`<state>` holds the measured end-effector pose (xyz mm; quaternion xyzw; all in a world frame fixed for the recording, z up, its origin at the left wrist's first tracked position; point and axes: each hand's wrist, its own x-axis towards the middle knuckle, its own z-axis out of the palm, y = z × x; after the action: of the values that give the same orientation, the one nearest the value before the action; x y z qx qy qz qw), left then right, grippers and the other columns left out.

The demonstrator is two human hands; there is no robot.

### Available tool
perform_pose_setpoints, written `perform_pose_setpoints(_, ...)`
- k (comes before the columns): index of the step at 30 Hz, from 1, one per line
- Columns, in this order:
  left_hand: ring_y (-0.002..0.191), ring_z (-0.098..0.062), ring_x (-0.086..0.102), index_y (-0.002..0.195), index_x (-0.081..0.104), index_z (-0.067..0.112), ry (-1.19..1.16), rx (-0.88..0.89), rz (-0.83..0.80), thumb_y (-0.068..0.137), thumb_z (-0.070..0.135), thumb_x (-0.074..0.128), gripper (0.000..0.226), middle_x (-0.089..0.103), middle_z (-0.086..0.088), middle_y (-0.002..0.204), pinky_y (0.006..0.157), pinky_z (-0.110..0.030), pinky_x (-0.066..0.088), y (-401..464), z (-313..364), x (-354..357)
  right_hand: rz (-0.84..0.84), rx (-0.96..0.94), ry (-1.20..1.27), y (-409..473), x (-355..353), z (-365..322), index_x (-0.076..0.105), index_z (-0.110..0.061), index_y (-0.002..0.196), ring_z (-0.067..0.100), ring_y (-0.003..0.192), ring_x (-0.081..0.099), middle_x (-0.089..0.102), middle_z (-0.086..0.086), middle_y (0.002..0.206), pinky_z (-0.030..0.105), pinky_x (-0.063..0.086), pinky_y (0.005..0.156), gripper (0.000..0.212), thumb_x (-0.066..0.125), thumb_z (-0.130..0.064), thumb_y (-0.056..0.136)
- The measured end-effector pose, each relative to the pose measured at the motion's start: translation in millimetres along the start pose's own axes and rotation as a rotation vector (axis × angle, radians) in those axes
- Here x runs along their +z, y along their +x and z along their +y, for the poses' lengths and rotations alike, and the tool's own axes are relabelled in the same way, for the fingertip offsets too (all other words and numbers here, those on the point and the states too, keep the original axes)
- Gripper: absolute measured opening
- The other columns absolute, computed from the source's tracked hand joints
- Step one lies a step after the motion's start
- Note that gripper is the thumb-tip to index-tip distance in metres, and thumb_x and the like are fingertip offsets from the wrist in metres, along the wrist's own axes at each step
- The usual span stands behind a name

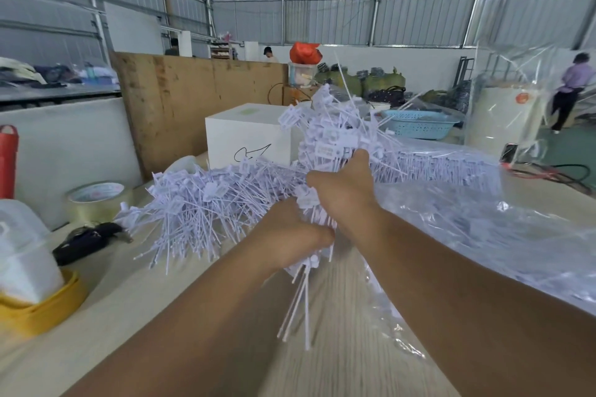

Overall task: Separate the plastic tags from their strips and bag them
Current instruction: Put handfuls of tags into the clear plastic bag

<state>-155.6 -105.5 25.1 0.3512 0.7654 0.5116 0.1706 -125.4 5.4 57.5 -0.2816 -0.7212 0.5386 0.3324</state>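
Fingers (358,159) apparently curled into spiky white plastic tags (200,206), crinkled clear bag (483,222)

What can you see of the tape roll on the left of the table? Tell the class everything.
The tape roll is a wide ring of clear, yellowish packing tape on a pale core with faint print on its inner face. It lies flat on the table, hole up, beside a white panel. The heap of white tags lies just to its right; a dark object lies in front. Neither hand touches it.
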Motion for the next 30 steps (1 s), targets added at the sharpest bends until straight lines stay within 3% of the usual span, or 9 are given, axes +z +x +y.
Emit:
perform_pose_setpoints(4,0.059,-0.004,0.067,0.087,0.068,0.022,-0.026,0.073,0.16,0.071,0.012,0.071,0.019,0.072,0.005,0.074,0.048,-0.015,0.046,4,5,14,0.018,-0.091,-0.011,1,-8,-8,0.031,-0.019,0.111,0.009,0.061,0.051,0.049,0.0,0.079,0.016,0.035,0.032,0.053,0.07,-0.012,0.076)
perform_pose_setpoints(7,0.058,0.005,0.064,0.08,0.061,0.029,-0.099,0.18,0.316,0.07,0.01,0.072,0.025,0.068,0.023,0.073,0.047,-0.008,0.042,0,10,30,0.03,-0.114,-0.037,3,-17,-10,0.029,-0.021,0.107,0.01,0.058,0.052,0.051,0.001,0.078,0.015,0.034,0.031,0.053,0.071,-0.015,0.075)
perform_pose_setpoints(10,0.058,-0.003,0.066,0.081,0.058,0.034,-0.09,0.2,0.401,0.069,0.016,0.072,0.026,0.069,0.015,0.073,0.052,-0.016,0.047,-2,8,43,0.019,-0.118,-0.038,3,-23,-5,0.027,-0.022,0.108,0.012,0.056,0.052,0.051,0.003,0.076,0.016,0.036,0.033,0.055,0.071,-0.016,0.075)
perform_pose_setpoints(14,0.062,-0.01,0.068,0.092,0.056,0.039,-0.158,0.187,0.343,0.071,0.019,0.074,0.034,0.071,0.011,0.081,0.055,-0.024,0.052,-3,2,49,0.008,-0.157,0.061,0,-28,5,0.034,-0.016,0.119,0.013,0.059,0.059,0.056,0.004,0.079,0.028,0.05,0.048,0.058,0.07,-0.011,0.074)
perform_pose_setpoints(17,0.065,-0.018,0.069,0.103,0.057,0.032,-0.344,0.116,0.2,0.067,0.014,0.077,0.045,0.073,0.004,0.081,0.056,-0.035,0.056,0,3,46,0.015,-0.207,0.105,-2,-31,9,0.037,-0.02,0.116,0.0,0.05,0.059,0.058,0.0,0.08,0.023,0.053,0.048,0.055,0.07,-0.011,0.073)
perform_pose_setpoints(20,0.073,-0.02,0.072,0.099,0.068,0.017,-0.37,0.062,0.114,0.059,0.006,0.073,0.042,0.074,-0.002,0.08,0.064,-0.036,0.058,2,3,45,-0.032,-0.228,0.108,-4,-32,13,0.038,-0.024,0.109,-0.006,0.058,0.062,0.061,-0.004,0.084,0.016,0.049,0.047,0.049,0.07,-0.008,0.076)
perform_pose_setpoints(25,0.06,-0.007,0.067,0.076,0.07,0.012,-0.185,0.028,0.247,0.07,-0.004,0.07,0.017,0.072,-0.002,0.071,0.054,-0.024,0.05,-2,-2,55,-0.068,-0.17,0.112,-10,-26,24,0.037,-0.014,0.113,0.005,0.069,0.057,0.056,-0.003,0.085,0.008,0.04,0.042,0.049,0.068,0.0,0.077)
perform_pose_setpoints(27,0.06,-0.008,0.065,0.075,0.069,0.011,-0.124,0.067,0.302,0.072,-0.001,0.068,0.012,0.071,-0.004,0.071,0.054,-0.027,0.049,-3,-3,58,-0.076,-0.138,0.128,-10,-25,26,0.037,-0.014,0.117,0.01,0.075,0.057,0.056,-0.002,0.089,0.011,0.044,0.046,0.051,0.067,0.0,0.078)
perform_pose_setpoints(30,0.053,-0.002,0.061,0.072,0.066,0.013,-0.142,0.12,0.344,0.075,0.002,0.066,0.011,0.069,-0.002,0.068,0.046,-0.018,0.043,-3,-3,62,-0.112,-0.112,0.123,-8,-26,24,0.036,-0.017,0.115,0.015,0.082,0.06,0.057,0.001,0.092,0.021,0.051,0.059,0.049,0.067,-0.002,0.079)
